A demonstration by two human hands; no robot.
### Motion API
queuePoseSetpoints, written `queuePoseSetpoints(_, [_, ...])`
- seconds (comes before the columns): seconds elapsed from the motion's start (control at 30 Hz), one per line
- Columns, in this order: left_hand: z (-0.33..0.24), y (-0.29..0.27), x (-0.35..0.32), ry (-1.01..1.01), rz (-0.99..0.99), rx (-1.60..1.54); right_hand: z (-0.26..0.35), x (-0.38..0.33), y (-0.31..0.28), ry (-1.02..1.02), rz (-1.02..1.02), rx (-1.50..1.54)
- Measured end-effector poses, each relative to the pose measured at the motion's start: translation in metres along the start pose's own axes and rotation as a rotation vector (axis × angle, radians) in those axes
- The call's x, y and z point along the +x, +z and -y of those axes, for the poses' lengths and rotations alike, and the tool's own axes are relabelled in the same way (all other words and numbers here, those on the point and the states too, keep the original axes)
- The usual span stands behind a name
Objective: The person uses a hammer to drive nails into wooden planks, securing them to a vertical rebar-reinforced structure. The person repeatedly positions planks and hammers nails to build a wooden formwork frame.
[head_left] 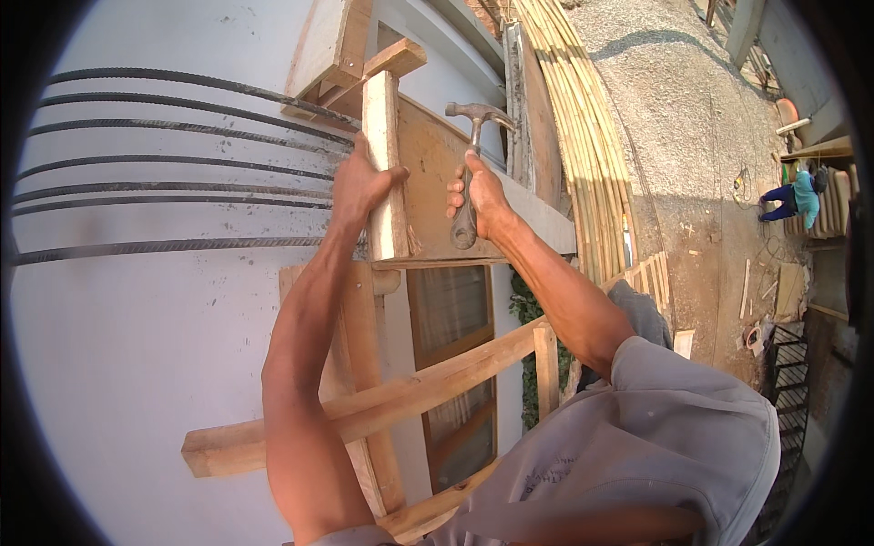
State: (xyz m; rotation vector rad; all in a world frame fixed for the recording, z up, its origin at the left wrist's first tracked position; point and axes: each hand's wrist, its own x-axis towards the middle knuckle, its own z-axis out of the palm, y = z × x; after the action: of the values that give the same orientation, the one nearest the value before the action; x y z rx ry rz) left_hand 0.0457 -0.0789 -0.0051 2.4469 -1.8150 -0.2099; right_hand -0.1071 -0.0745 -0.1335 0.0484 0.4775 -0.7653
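Hammer (473, 146), steel claw-headed, gripped in right hand (482, 196).

Rough pale wood batten (384, 164), dull steel hammer (473, 155), ribbed rusty rebar (182, 127).

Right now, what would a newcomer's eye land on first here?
Probably the two bare arms reaching up at centre: the left hand clasps an upright wooden batten, and the right hand holds a claw hammer against the plywood panel beside it. Next, the dark rebar rods sweeping across the pale wall on the left, then the drop to the ground on the right, where a person crouches far below.
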Motion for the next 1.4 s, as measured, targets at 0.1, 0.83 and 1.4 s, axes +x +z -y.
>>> queuePoseSetpoints(0.1, [-0.004, -0.002, -0.003, -0.003, -0.006, -0.021, 0.002, 0.001, 0.010, 0.114, 0.101, -0.196])
queuePoseSetpoints(0.83, [-0.001, -0.004, -0.006, -0.062, -0.013, -0.037, 0.013, -0.001, 0.013, -0.255, -0.018, -0.049])
queuePoseSetpoints(1.4, [0.023, 0.009, 0.012, 0.006, 0.026, -0.030, -0.095, -0.130, -0.058, 0.167, -0.092, -0.115])
